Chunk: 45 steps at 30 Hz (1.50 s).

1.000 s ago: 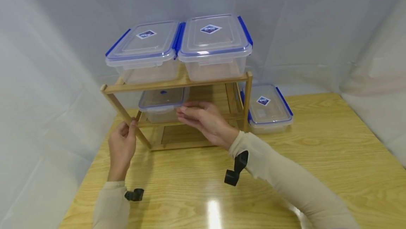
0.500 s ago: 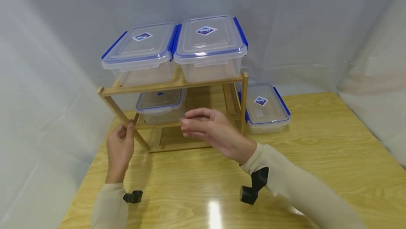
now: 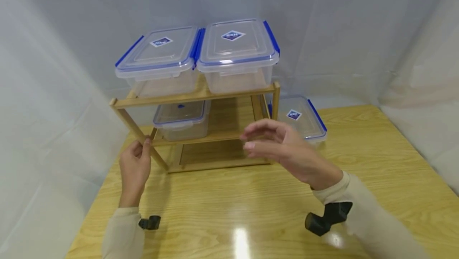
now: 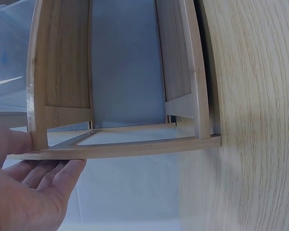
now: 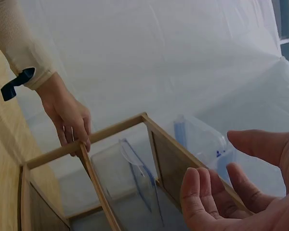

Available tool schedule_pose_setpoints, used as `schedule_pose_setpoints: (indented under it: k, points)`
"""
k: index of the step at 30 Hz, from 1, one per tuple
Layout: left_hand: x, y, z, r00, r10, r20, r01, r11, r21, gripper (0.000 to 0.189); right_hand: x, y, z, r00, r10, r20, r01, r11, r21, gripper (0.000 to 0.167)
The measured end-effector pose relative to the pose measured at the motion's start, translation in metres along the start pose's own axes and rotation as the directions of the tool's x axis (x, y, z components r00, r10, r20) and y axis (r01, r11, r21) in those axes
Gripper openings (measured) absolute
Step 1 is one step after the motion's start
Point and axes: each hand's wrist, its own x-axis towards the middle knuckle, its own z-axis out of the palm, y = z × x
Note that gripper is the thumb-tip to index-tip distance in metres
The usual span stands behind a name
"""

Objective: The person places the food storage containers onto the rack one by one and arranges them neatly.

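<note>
A three-tier wooden rack (image 3: 233, 117) stands on a bench (image 3: 208, 203), its left front post in the grip of a person's left hand (image 3: 135, 167), whose thumb and fingers are clamped on the wood near the end of the middle shelf. The left wrist view shows the thumb on one side of the frame and the fingers curled against the other. On that middle shelf, toward its left end, sits a clear lidded box (image 3: 183, 125) with a blue-edged lid, the shelf boards bare beside it.

The right hand (image 3: 287, 151) hovers in front of the rack's right side, palm turned inward, fingers gently curved and the thumb held apart from them.

Overhead on the top shelf, two larger lidded boxes sit side by side: the left upper box (image 3: 157, 61) and the right upper box (image 3: 238, 55), their blue clips meeting at the middle, each lid bearing a blue-and-white diamond label.

To the right of the rack, another clear box (image 3: 299, 115) rests flat on the bench, partly hidden behind the right hand, its lid carrying the same diamond label.

Pale sleeves (image 3: 123, 231) cover both forearms, a black device (image 3: 328, 217) fixed at each wrist. Whitish sheeting (image 3: 337, 32) hangs behind the bench and along its sides.
</note>
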Motion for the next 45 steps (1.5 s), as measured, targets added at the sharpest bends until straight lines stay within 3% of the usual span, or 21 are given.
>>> schedule_pose_setpoints:
  k: [6, 14, 17, 20, 24, 28, 34, 40, 45]
  points:
    - [-0.001, 0.000, 0.000, 1.000, 0.003, -0.004, -0.003, 1.000, 0.003, 0.046, -0.016, -0.008, -0.034, 0.998, -0.027, -0.055, 0.021, 0.995, -0.100, 0.027]
    - [-0.001, 0.000, 0.000, 1.000, 0.008, -0.001, -0.008, 1.000, 0.006, 0.045, -0.028, -0.017, -0.082, 0.986, -0.100, -0.132, 0.098, 0.995, -0.024, 0.021]
    - [-0.001, 0.000, 0.000, 1.000, 0.014, -0.001, -0.014, 1.000, 0.004, 0.045, -0.029, -0.017, -0.098, 0.971, -0.131, -0.202, 0.131, 0.991, -0.014, 0.022]
    - [-0.001, 0.000, 0.000, 1.000, 0.029, -0.004, -0.029, 1.000, 0.000, 0.044, -0.028, -0.015, -0.110, 0.946, -0.150, -0.289, 0.133, 0.988, -0.077, 0.025]
    - [-0.002, -0.002, 0.001, 0.998, 0.056, -0.009, -0.056, 0.998, 0.007, 0.044, -0.028, -0.009, -0.122, 0.904, -0.167, -0.394, 0.084, 0.972, -0.220, 0.033]
    - [-0.001, -0.002, 0.001, 0.998, 0.065, -0.014, -0.065, 0.998, 0.017, 0.043, -0.027, -0.002, -0.134, 0.881, -0.170, -0.441, 0.016, 0.943, -0.331, 0.040]
    - [-0.001, -0.001, 0.000, 0.998, 0.059, -0.016, -0.059, 0.998, 0.016, 0.044, -0.024, 0.008, -0.155, 0.851, -0.165, -0.499, -0.129, 0.855, -0.503, 0.048]
    - [0.000, -0.002, 0.001, 0.998, 0.057, -0.014, -0.057, 0.998, 0.004, 0.044, -0.022, 0.023, -0.179, 0.821, -0.160, -0.548, -0.218, 0.799, -0.561, 0.050]
    - [0.000, -0.003, 0.001, 0.998, 0.060, -0.017, -0.060, 0.998, -0.008, 0.044, -0.022, 0.035, -0.196, 0.825, -0.142, -0.548, -0.237, 0.792, -0.563, 0.050]
